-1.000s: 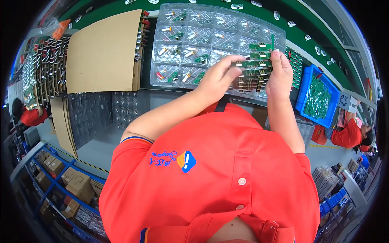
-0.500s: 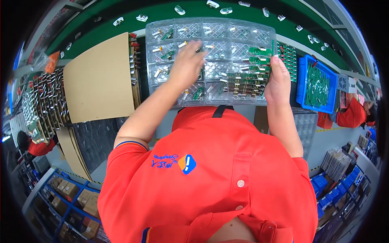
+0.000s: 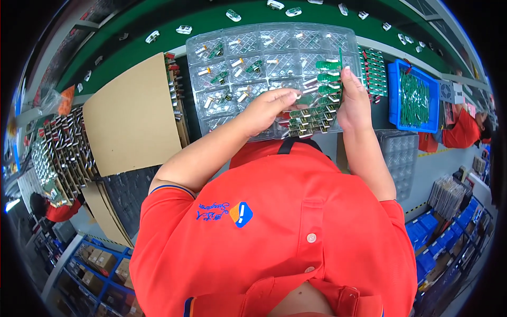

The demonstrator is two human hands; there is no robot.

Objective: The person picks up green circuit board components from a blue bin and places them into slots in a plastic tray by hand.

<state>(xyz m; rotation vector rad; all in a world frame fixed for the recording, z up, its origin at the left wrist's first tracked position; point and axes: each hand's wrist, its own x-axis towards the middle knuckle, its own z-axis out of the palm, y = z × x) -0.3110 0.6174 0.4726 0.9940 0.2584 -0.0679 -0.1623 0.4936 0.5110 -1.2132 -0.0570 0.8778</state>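
Note:
A panel of green circuit boards (image 3: 316, 113) with rows of white and metal parts is held up over the near right of a clear plastic tray (image 3: 191, 59). My right hand (image 3: 354, 103) grips the panel's right edge, thumb uppermost. At the panel's left side, my left hand (image 3: 270, 108) is closed, thumb and forefinger pinching a small white part (image 3: 297, 96); whether that part is joined to the panel is hidden. Small green boards (image 3: 254, 66) with white cylindrical parts lie in the tray's compartments. Both hands cover some near compartments.
Left of the tray stands a cardboard sheet (image 3: 132, 113) beside stacked boards. On the right are more green boards (image 3: 374, 71) and a blue bin (image 3: 392, 100) of green strips. Behind runs a green conveyor (image 3: 208, 21) carrying white pieces. Other people in red work at both sides.
My left hand has moved right and nearer, from above the tray compartments to the panel's left side, and its fingers have closed. My right hand has shifted slightly left with the panel.

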